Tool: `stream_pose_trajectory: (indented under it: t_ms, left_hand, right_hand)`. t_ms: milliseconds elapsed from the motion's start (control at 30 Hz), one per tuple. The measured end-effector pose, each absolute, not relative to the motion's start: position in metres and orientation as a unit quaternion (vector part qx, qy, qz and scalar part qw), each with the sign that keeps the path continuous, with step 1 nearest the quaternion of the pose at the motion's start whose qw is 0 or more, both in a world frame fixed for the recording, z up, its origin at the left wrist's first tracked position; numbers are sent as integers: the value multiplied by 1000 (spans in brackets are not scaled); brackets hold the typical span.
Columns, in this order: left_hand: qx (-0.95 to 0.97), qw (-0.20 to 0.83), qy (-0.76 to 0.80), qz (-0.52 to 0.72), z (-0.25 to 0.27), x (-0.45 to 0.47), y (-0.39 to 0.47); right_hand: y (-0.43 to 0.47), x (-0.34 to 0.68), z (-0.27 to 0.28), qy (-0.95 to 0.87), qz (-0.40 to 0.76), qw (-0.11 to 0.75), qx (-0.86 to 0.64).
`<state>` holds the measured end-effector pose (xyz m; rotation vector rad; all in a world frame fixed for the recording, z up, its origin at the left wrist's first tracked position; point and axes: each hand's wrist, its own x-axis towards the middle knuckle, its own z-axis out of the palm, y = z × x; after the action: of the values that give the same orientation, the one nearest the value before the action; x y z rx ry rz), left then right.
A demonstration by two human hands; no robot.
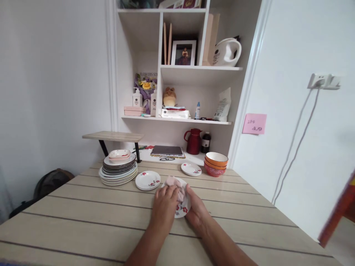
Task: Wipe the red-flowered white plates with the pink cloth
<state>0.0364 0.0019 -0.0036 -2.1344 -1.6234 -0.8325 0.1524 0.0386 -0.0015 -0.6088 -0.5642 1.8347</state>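
Observation:
A white plate with red flowers (182, 211) is tilted above the near middle of the table. My right hand (197, 208) grips its right edge, thumb on the face and the other fingers behind it. A pale pink cloth (174, 181) lies bunched against the plate's face, with my left hand (165, 203) closed on it and pressing it there. Just beyond, to the left, sits a small stack of matching flowered plates (148, 180). Farther back to the right are more of these plates (191, 169).
A tall stack of plates and dishes (118, 171) stands at the left beside a small raised shelf (113, 136). Stacked bowls (215, 163) are at the back right. Behind the table are a red jug (193, 141), a dark bottle (205, 142), a laptop (167, 150) and glasses (167, 159).

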Motion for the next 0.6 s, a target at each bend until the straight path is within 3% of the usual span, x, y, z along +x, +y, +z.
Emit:
stream_pose_trajectory:
  t_ms: [600]
  left_hand:
    - [-810,125,-497,-286,-5,40,-2]
  right_hand:
    - [47,155,-9,-226,736,571,-285]
